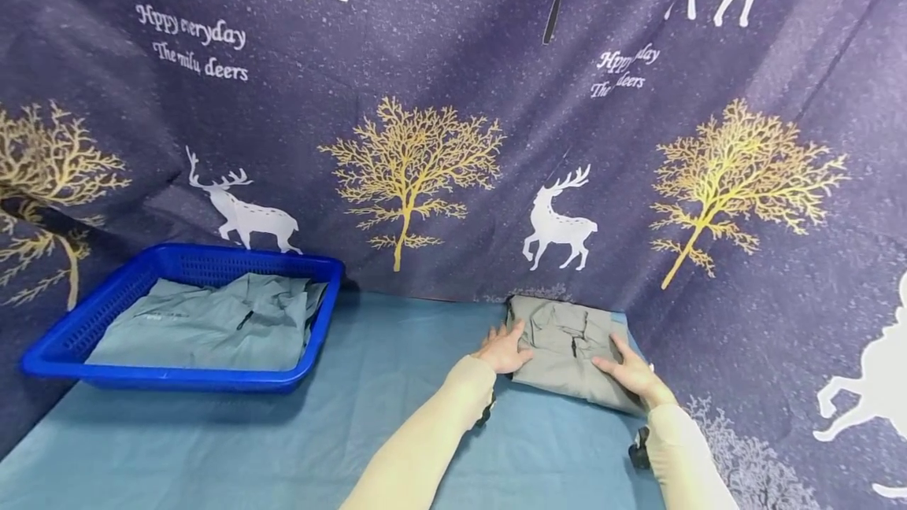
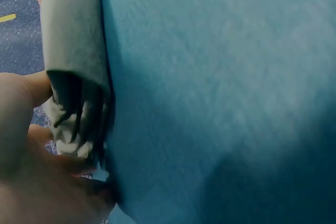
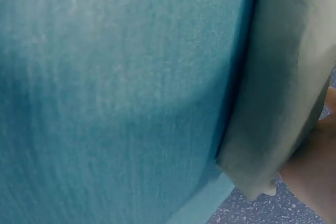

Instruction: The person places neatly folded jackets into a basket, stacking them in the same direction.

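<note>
A folded grey garment with a short black tab lies at the right end of the blue-covered table, close to the backdrop. At its left edge my left hand rests with the fingers spread, touching the fabric. My right hand lies at the right edge, thumb stretched over the top and the other fingers along the side. In the left wrist view the layered end of the garment shows beside the fingers. The right wrist view shows the garment's thick front side, with part of the hand behind it.
On the left stands a blue plastic basket holding a folded grey-green garment, also with a black tab. A blue cloth covers the table. Behind hangs a dark purple fabric backdrop printed with deer and trees.
</note>
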Motion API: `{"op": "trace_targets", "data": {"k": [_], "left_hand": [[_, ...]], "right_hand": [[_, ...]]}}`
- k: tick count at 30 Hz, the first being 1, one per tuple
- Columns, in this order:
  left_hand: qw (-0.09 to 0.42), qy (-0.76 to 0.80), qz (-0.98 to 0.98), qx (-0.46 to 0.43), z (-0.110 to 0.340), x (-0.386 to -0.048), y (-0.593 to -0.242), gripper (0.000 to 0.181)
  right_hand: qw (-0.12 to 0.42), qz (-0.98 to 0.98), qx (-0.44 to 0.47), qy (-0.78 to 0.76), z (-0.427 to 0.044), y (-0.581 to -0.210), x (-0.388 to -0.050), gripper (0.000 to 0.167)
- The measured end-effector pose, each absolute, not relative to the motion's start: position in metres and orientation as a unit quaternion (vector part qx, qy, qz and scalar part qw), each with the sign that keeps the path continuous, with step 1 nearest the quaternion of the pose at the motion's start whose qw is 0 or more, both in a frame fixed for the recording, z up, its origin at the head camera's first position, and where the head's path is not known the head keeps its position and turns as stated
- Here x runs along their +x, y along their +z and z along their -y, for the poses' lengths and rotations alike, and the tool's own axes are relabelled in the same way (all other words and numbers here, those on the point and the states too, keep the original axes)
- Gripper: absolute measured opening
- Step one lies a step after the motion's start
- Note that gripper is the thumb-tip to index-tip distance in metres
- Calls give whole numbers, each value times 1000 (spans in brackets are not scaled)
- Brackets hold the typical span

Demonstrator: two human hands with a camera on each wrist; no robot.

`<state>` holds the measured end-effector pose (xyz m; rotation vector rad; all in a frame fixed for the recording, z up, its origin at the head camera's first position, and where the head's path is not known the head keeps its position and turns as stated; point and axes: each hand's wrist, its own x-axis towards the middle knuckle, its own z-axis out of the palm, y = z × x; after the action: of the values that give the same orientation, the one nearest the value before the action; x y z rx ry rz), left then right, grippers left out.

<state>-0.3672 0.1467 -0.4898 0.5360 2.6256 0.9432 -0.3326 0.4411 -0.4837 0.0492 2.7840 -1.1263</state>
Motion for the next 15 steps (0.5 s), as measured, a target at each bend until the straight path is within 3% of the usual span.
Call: {"op": "trace_targets", "data": {"k": [7, 15], "left_hand": [[154, 326, -910, 203, -154, -364, -487, 60], [136, 453, -858, 200, -159, -365, -489, 60]], "right_hand": [[72, -925, 33, -373, -447, -475, -333, 101], [81, -918, 20, -389, -450, -480, -332, 86]]}}
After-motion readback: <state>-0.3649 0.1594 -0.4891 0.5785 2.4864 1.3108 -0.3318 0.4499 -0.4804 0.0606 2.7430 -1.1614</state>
